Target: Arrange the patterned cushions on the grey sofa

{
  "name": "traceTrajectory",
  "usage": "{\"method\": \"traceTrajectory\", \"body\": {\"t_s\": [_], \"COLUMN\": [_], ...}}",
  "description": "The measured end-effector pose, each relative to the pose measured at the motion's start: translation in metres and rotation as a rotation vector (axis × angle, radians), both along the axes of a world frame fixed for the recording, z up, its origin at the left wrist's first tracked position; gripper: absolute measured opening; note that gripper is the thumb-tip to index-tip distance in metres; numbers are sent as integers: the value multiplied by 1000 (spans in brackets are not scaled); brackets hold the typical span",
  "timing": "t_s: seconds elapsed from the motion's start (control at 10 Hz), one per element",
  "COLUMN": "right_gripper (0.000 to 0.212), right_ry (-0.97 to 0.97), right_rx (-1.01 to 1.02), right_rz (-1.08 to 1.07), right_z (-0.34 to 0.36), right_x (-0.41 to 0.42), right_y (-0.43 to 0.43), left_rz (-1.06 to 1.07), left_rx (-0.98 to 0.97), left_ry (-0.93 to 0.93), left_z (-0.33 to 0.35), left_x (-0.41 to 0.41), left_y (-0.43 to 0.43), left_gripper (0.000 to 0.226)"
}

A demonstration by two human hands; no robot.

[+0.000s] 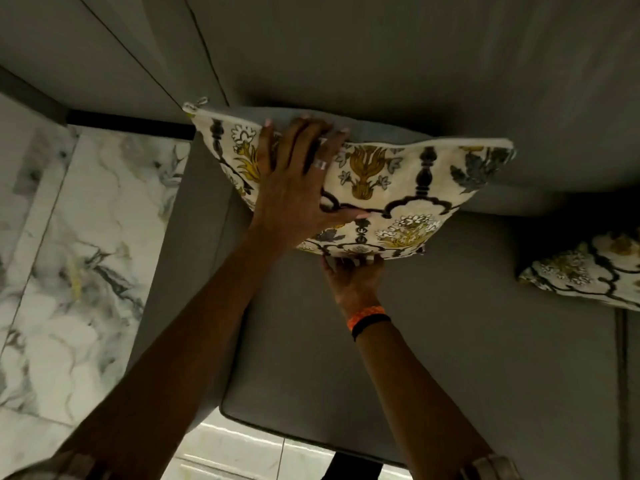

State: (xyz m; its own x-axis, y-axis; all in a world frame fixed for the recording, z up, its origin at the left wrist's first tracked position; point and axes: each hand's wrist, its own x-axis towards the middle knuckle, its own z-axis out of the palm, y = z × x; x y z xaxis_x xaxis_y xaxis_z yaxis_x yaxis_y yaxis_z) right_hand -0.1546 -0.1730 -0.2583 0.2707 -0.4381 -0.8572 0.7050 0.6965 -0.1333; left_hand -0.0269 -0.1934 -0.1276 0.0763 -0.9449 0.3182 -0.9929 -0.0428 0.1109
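A cream cushion (391, 188) with black, yellow and grey floral print leans against the backrest of the grey sofa (485, 341), at its left end. My left hand (298, 188) lies flat on the cushion's front face with the fingers spread, reaching over its top edge. My right hand (353, 275) holds the cushion's lower edge from underneath, its fingers tucked under the fabric. A second cushion (588, 275) of the same print lies on the seat at the far right, partly cut off by the frame.
A grey plain pad (346, 123) shows behind the held cushion. White marbled floor tiles (79, 271) lie left of the sofa arm (194, 258). Pale tiles (242, 455) appear below the seat's front edge. The grey backrest (415, 64) fills the top.
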Motion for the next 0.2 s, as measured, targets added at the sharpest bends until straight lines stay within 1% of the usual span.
{"method": "traceTrajectory", "body": {"t_s": [0.1, 0.2], "right_gripper": [57, 82], "right_ry": [114, 274], "right_rx": [-55, -148], "right_rz": [245, 447], "right_z": [-10, -20], "right_x": [-29, -85], "right_y": [10, 42], "left_rz": [68, 163], "left_rx": [-5, -62], "left_ry": [-16, 21], "left_z": [-2, 22], "left_x": [4, 8], "left_y": [14, 27], "left_gripper": [101, 94]}}
